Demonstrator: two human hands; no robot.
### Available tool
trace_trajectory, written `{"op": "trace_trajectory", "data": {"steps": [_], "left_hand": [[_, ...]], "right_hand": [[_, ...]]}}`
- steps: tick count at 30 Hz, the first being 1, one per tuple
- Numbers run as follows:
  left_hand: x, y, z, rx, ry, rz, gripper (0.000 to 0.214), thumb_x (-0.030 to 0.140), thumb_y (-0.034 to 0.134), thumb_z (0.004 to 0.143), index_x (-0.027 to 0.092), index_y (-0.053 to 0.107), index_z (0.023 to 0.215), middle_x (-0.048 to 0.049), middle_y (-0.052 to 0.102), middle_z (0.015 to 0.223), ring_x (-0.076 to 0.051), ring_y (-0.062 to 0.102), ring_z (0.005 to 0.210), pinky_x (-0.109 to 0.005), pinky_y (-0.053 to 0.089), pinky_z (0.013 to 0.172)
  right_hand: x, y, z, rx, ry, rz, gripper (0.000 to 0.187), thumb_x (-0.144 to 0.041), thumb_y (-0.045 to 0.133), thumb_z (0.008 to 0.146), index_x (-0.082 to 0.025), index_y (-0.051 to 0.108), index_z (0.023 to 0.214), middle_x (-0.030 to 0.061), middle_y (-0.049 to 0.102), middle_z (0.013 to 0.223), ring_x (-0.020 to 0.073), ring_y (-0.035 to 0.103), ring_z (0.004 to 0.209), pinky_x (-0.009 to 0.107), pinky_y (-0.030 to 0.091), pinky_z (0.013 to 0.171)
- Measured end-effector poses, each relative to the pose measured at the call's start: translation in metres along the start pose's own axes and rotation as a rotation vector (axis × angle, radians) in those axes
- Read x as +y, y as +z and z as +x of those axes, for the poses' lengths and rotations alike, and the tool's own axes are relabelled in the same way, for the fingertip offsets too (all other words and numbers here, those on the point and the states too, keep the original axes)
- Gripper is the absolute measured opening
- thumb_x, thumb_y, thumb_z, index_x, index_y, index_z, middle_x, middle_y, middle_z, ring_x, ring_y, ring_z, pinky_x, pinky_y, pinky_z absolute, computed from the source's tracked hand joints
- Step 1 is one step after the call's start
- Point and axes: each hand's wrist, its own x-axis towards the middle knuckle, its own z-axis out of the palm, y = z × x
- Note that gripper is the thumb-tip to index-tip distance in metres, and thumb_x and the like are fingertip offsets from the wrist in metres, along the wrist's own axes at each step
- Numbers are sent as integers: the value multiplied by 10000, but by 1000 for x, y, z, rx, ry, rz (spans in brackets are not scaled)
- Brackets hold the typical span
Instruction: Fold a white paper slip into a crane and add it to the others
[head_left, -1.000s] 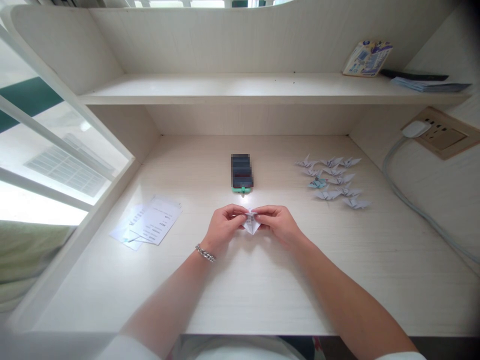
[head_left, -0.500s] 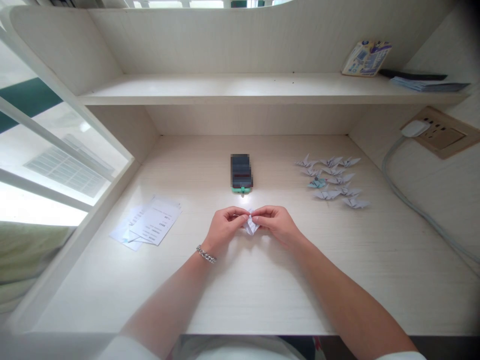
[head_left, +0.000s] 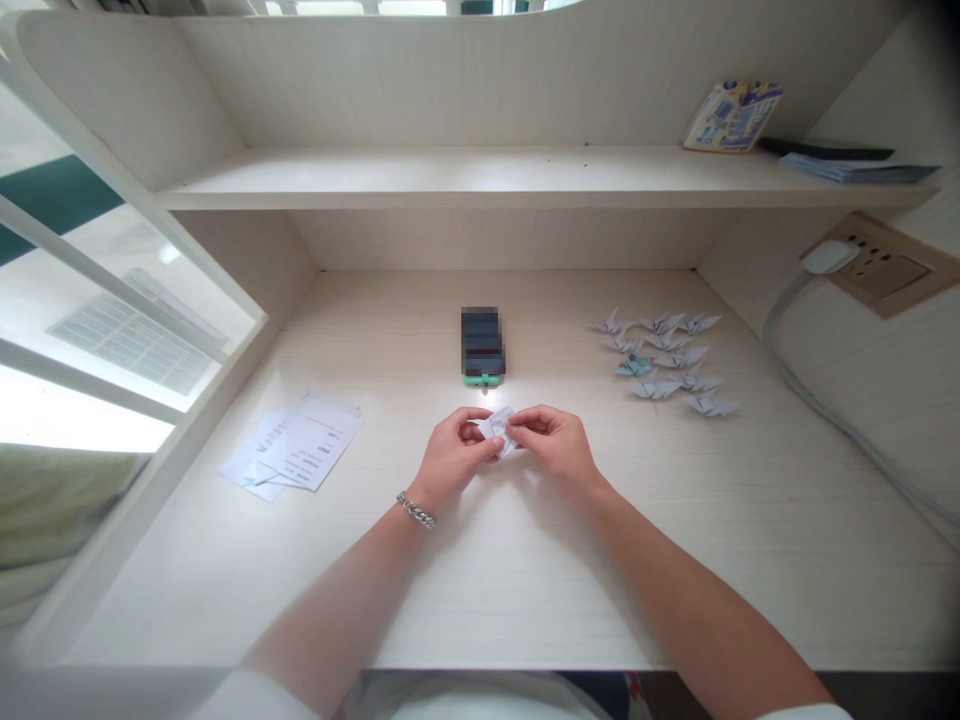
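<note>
Pinching a small folded printed paper [head_left: 496,425] between thumbs and fingers, the left hand [head_left: 452,448] and right hand [head_left: 556,444] hold it over the desk [head_left: 517,580]. Just beyond lies a phone [head_left: 482,342], with origami cranes [head_left: 678,359] rightward and printed slips [head_left: 315,435] leftward.

I make it ten paper cranes [head_left: 679,359] right of centre: nine white and one blue crane [head_left: 635,366]. Mid-frame are two hands, one left hand [head_left: 452,452] and one right hand [head_left: 556,447], with one folded paper [head_left: 494,425], and one bracelet [head_left: 416,510]. Above them, one phone [head_left: 481,341]. Overlapping slips [head_left: 315,440] at the left: at least three, exact number unclear. Upper right, one packet [head_left: 733,117], one black item [head_left: 832,150], one flat stack [head_left: 855,169]; far right, one socket panel [head_left: 905,280], one plug [head_left: 829,257], one cable [head_left: 817,409].
</note>
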Motion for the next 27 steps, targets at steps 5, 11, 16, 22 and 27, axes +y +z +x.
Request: {"op": "trace_trajectory", "data": {"steps": [5,11,16,22,27], "left_hand": [[1,-1,0,-14,16,-49,426,226,724,628,124,540,998,-26,625,718,-126,601,648,-267,505,621],[2,0,-1,-38,-20,-83,407,223,726,634,115,543,981,-36,632,712,-129,610,637,-249,493,601],[2,0,-1,-39,-4,-75,404,232,733,631,112,561,977,-46,639,734,-142,621,671,-265,507,631],[-1,2,-3,-52,-52,-95,332,298,707,674,116,570,916,-58,653,755,-143,635,659,-276,514,649],[-2,1,-1,-62,-21,-28,315,304,719,660,100,589,861,-69,657,733,-143,630,628,-257,505,602]], "right_hand": [[1,1,-1,24,-15,4,133,-238,706,623,-162,686,731,57,687,719,188,632,669,318,512,638],[0,2,-1,77,-24,10,138,-264,715,622,-172,688,722,48,684,700,184,624,643,323,512,624],[-1,3,-2,79,-25,11,126,-255,712,633,-170,684,721,44,681,696,172,620,635,315,515,623],[-4,5,-4,107,-33,-12,136,-265,720,627,-169,682,716,47,687,715,184,631,650,328,515,633],[-3,5,-3,90,17,76,193,-294,748,601,-172,635,699,29,665,664,169,612,601,325,513,594]]}}
